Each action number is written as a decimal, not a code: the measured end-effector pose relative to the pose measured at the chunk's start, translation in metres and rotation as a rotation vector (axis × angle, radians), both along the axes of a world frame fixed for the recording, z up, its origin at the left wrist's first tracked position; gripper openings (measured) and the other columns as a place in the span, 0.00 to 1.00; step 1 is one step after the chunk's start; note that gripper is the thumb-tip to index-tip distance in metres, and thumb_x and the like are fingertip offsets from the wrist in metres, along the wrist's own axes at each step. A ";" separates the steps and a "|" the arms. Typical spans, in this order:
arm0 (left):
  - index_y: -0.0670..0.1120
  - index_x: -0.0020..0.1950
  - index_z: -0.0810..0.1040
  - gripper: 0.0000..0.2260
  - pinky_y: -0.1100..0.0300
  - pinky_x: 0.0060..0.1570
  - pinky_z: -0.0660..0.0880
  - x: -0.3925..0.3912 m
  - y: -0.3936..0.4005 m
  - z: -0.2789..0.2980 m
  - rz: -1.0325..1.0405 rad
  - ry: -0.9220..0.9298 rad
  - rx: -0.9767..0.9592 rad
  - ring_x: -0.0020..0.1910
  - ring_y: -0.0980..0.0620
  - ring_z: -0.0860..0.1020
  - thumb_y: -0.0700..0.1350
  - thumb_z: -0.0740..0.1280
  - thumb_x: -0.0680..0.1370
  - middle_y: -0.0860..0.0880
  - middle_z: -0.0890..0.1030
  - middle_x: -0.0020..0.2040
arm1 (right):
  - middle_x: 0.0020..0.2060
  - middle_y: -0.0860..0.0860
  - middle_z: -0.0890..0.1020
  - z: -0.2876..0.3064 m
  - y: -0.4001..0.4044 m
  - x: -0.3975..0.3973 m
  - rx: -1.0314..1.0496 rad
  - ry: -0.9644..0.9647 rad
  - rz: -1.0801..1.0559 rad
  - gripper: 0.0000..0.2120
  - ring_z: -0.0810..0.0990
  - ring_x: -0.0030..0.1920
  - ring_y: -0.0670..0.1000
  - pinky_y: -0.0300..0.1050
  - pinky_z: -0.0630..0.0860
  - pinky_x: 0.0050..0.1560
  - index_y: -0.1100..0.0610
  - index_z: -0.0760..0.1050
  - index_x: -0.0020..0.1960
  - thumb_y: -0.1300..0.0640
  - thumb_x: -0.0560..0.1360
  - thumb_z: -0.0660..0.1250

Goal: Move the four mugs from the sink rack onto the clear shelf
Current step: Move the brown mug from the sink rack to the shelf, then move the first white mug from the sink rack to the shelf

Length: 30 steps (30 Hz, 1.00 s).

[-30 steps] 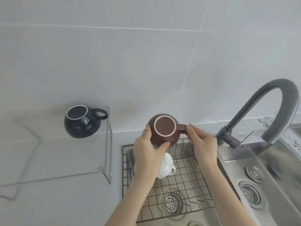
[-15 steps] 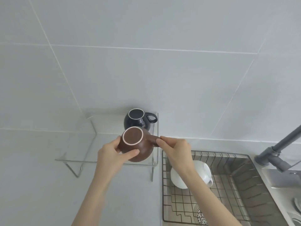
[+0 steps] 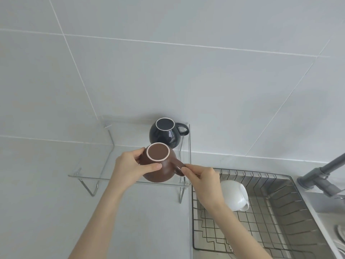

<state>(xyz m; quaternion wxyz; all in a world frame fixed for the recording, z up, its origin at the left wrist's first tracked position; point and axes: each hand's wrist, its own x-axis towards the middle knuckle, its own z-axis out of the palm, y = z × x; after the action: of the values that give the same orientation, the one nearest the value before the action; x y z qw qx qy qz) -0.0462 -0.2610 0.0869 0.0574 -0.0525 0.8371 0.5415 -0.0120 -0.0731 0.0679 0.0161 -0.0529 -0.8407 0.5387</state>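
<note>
A brown mug (image 3: 158, 163) is upside down at the front right of the clear shelf (image 3: 104, 156). My left hand (image 3: 130, 169) grips its round body and my right hand (image 3: 203, 181) pinches its handle. I cannot tell whether the mug rests on the shelf. Behind it a dark navy mug (image 3: 165, 132) stands upside down on the shelf, handle to the right. A white mug (image 3: 233, 195) lies upside down in the wire sink rack (image 3: 261, 212), partly hidden by my right wrist.
The shelf stands on thin metal legs on the pale counter (image 3: 37, 202), next to the tiled wall. The steel sink lies to the right, with a grey faucet (image 3: 321, 174) at its far edge.
Both hands have carried the brown mug left from above the sink rack to the clear shelf, lowering it in front of the navy mug. The camera view has followed leftward.
</note>
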 end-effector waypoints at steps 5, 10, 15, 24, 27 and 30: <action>0.65 0.38 0.79 0.18 0.53 0.59 0.75 0.000 -0.001 -0.005 -0.007 0.014 0.025 0.53 0.52 0.81 0.56 0.75 0.50 0.53 0.85 0.47 | 0.16 0.43 0.68 -0.007 0.000 -0.001 -0.017 0.044 -0.017 0.09 0.62 0.26 0.46 0.35 0.60 0.26 0.49 0.84 0.47 0.57 0.74 0.66; 0.51 0.59 0.76 0.32 0.54 0.62 0.70 0.007 0.010 0.004 -0.017 -0.007 -0.120 0.60 0.46 0.76 0.56 0.75 0.57 0.48 0.81 0.58 | 0.26 0.40 0.81 -0.007 0.003 -0.001 -0.097 0.010 -0.059 0.08 0.75 0.30 0.41 0.30 0.70 0.35 0.52 0.82 0.50 0.56 0.73 0.67; 0.46 0.66 0.71 0.26 0.68 0.61 0.64 0.039 0.070 0.021 0.097 0.570 -0.173 0.63 0.52 0.72 0.44 0.71 0.68 0.48 0.75 0.65 | 0.43 0.46 0.85 -0.009 0.057 -0.007 -0.255 0.032 -0.255 0.08 0.83 0.43 0.50 0.43 0.79 0.47 0.55 0.81 0.50 0.59 0.75 0.64; 0.46 0.68 0.68 0.24 0.66 0.66 0.60 0.033 0.186 -0.080 -0.445 0.123 -0.100 0.67 0.53 0.68 0.45 0.67 0.73 0.49 0.72 0.68 | 0.56 0.55 0.81 -0.109 0.171 0.020 -0.128 -0.335 -0.582 0.15 0.78 0.56 0.55 0.54 0.73 0.62 0.59 0.76 0.59 0.61 0.75 0.60; 0.44 0.71 0.62 0.30 0.58 0.70 0.57 0.016 0.211 -0.114 -0.546 0.036 -0.244 0.71 0.48 0.63 0.47 0.68 0.71 0.46 0.66 0.72 | 0.63 0.57 0.77 -0.139 0.182 0.026 -0.171 -0.455 -0.603 0.17 0.74 0.63 0.56 0.57 0.68 0.68 0.60 0.72 0.64 0.59 0.75 0.58; 0.45 0.73 0.56 0.38 0.59 0.70 0.52 0.000 0.229 -0.141 -0.624 -0.020 -0.375 0.74 0.48 0.57 0.49 0.71 0.69 0.45 0.59 0.75 | 0.63 0.57 0.76 -0.153 0.186 0.025 -0.241 -0.530 -0.630 0.18 0.73 0.64 0.56 0.57 0.67 0.68 0.60 0.70 0.65 0.56 0.76 0.57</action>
<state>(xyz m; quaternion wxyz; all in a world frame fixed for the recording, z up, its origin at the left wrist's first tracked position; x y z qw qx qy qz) -0.0457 -0.0316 -0.0542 0.2175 0.1907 0.8970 0.3344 0.0129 0.1127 -0.0848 -0.0428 -0.4452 -0.6896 0.5696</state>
